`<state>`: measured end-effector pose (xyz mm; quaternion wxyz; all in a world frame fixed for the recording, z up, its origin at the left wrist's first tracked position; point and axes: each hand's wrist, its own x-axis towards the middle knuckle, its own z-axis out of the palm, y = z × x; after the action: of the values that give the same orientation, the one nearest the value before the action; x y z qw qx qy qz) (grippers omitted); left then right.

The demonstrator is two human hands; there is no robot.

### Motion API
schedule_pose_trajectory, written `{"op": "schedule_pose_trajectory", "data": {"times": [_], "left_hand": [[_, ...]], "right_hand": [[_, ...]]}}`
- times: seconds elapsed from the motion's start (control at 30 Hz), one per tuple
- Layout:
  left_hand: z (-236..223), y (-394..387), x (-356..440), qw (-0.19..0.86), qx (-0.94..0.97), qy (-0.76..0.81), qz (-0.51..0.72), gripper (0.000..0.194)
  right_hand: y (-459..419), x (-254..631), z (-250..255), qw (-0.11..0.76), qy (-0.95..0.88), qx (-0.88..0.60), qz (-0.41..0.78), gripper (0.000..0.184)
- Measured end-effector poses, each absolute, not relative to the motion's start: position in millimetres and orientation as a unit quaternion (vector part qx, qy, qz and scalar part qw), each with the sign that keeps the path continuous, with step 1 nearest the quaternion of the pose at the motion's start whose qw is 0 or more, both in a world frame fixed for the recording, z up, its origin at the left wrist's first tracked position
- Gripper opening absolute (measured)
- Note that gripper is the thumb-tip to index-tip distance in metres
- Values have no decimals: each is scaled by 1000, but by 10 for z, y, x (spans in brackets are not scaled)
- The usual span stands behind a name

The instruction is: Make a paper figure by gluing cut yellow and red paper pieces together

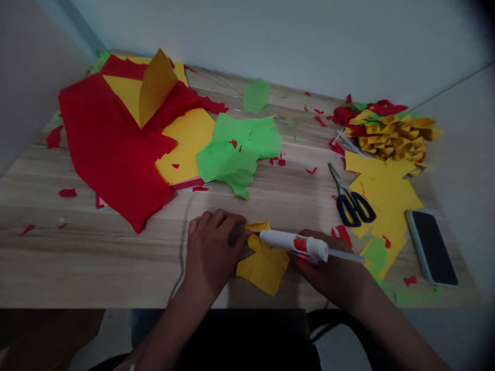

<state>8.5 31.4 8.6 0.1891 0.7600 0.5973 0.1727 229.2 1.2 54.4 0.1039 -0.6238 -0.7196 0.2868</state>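
Near the table's front edge, my left hand (214, 247) pinches the upper left of a folded yellow paper piece (265, 270). My right hand (332, 273) is wrapped round a white hot glue gun (280, 240) with an orange switch area and a small red light. A glue stick (346, 255) pokes out of the gun's rear. The dark nozzle points left and touches or nearly touches the paper beside my left fingertips. My right fingers are partly hidden behind the gun.
Red paper (116, 149), yellow sheets (189, 139) and green paper (240, 147) lie to the left and centre. Scissors (350, 198), yellow scraps (390, 193), a pile of folded yellow pieces (394, 134) and a phone (432, 247) are on the right. Walls border the table behind.
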Motion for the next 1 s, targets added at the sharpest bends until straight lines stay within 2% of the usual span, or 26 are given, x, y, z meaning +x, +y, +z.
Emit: {"op": "schedule_pose_trajectory", "data": {"times": [0.53,1.0], "left_hand": [[65,302,61,222,746,591,211,7],[72,301,65,219,746,591,216,7]], "right_hand": [[52,2235,492,71,-723,-637,259,6],[17,2259,487,58,-706,-645,285,6]]}}
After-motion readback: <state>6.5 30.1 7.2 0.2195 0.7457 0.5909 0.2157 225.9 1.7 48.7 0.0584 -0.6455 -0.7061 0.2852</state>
